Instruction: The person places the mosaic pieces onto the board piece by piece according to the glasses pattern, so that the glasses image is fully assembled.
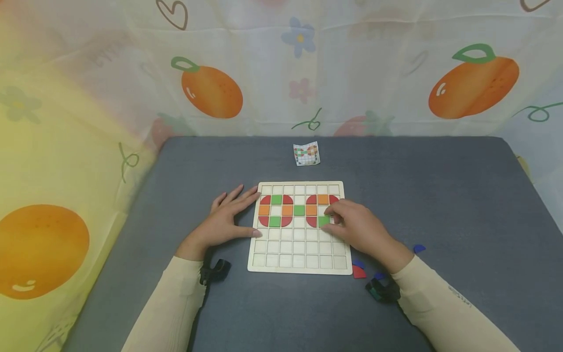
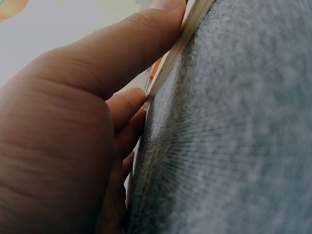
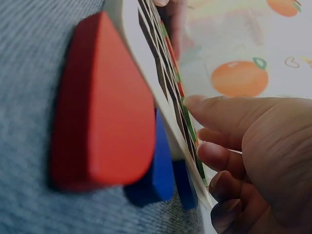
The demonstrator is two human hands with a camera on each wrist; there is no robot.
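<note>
A cream grid board (image 1: 281,248) lies on the table, with red quarter-round, green and orange square tiles forming two rings joined by a green tile (image 1: 299,210). My left hand (image 1: 222,220) rests at the board's left edge, thumb and fingers spread and straight, with the thumb (image 2: 122,48) against the edge. Over the right-hand ring is my right hand (image 1: 360,227), its fingers bent. Its thumb touches a green square tile (image 1: 323,221), with the index fingertip just above. Whether they pinch anything is unclear; the hand hides part of this ring.
A small pattern card (image 1: 306,154) lies behind the board. By its lower right corner are a red quarter-round tile (image 3: 117,112) and blue tiles (image 3: 163,165). Another blue piece (image 1: 419,248) lies farther right. A printed curtain (image 1: 264,98) hangs behind the table.
</note>
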